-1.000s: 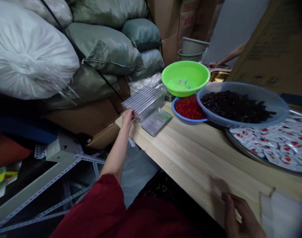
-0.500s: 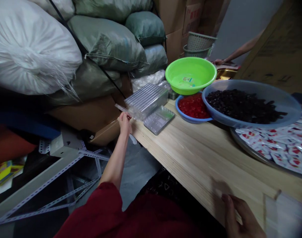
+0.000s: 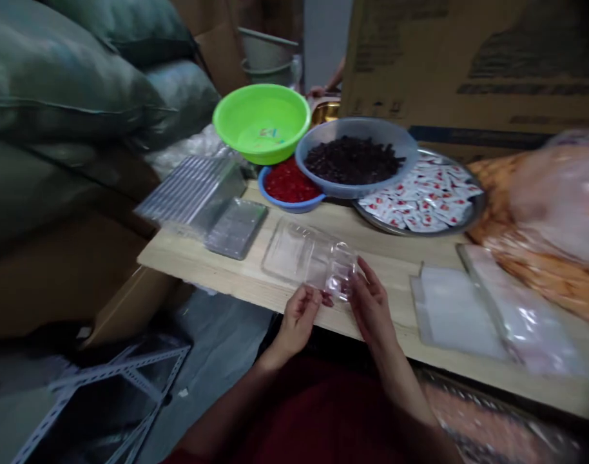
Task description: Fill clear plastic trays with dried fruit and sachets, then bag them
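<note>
A clear plastic tray [image 3: 301, 251] with moulded compartments lies tilted over the wooden table in front of me. My right hand [image 3: 372, 299] grips its right end, thumb and fingers around the edge. At the tray's near edge, my left hand [image 3: 299, 316] is closed in a pinch, with a small dark red piece [image 3: 327, 298] showing at the fingertips. Whether those fingers also hold the tray I cannot tell. To the left sit a stack of ribbed clear trays [image 3: 191, 190] and a flat clear tray [image 3: 236, 227].
Behind stand a green basin [image 3: 263, 122], a blue bowl of red pieces [image 3: 290, 182], a translucent basin of dark pieces [image 3: 357, 158] and a metal tray of white packets [image 3: 424, 200]. White sheets [image 3: 456, 312] and bagged orange goods [image 3: 526, 225] lie right. A co-worker's hand [image 3: 318, 92] shows behind.
My left hand has come from the tray stack to the table before me, bringing a clear tray. My right hand has taken hold of the tray's end. The view has swung right.
</note>
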Available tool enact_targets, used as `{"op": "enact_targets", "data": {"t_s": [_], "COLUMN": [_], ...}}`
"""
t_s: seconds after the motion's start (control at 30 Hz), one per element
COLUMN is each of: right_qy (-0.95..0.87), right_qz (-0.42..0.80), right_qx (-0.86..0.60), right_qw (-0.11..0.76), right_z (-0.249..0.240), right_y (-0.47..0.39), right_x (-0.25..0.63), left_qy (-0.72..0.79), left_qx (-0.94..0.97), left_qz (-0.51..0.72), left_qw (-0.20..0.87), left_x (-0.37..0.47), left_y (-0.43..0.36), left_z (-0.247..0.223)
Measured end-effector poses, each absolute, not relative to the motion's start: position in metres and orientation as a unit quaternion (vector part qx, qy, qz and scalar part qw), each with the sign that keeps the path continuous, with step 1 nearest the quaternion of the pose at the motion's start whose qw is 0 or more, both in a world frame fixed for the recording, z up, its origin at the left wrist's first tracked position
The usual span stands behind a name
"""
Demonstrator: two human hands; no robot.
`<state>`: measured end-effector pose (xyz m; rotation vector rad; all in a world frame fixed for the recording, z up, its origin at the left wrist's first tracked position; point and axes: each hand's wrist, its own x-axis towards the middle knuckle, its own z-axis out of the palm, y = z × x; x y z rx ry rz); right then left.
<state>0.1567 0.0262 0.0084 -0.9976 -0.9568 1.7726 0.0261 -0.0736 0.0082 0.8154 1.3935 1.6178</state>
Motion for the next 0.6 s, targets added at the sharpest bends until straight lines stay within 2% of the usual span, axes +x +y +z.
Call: {"op": "enact_targets", "data": {"t_s": [0.13,0.2,0.3,0.47,0.6], "right_qy": [-0.416,-0.422,-0.424,-0.455,-0.448], "right_qz": [0.613,0.587,0.591,0.58,0.582], "right_qx": [-0.468,-0.488,-0.497,-0.503,-0.496], "right_qw": [0.481,0.488,0.473,0.451,0.464], "right_z": [-0.013,-0.025,-0.041,-0.051,-0.055], "right_y": [0.049,0.053,0.051,0.045,0.046], "right_x": [0.2,0.218,0.232,0.237,0.242], "left_qy": [0.469,0.481,0.568,0.67,0.636], "left_qx": [0.202,0.196,0.246,0.325,0.3], "left_qz": [0.705,0.688,0.621,0.558,0.568], "left_qw": [0.493,0.508,0.48,0.366,0.428], "left_x": [0.002,-0.01,-0.014,-0.005,-0.005], "left_y": [-0.046,-0.033,-0.02,-0.016,-0.019], "left_z": [-0.004,-0.008,-0.018,-0.032,-0.026]}}
